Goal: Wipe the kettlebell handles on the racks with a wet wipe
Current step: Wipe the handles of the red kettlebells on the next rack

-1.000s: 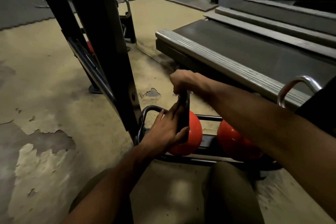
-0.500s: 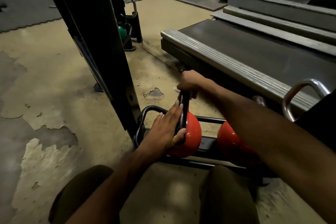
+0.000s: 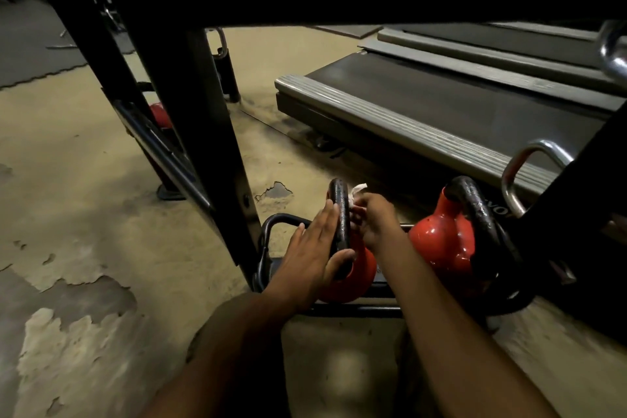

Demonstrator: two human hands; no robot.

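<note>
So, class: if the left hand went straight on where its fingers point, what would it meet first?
The left hand would likely graze the top of the black handle; beyond, only floor, then the treadmill, depth unclear.

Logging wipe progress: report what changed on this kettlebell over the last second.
The right hand, pinching the wet wipe, slid from the top of the kettlebell handle down its right side, leaving the top bare. Unchanged: the left hand braces the handle's left side, thumb hooked round it; the second red kettlebell sits on the rack.
</note>
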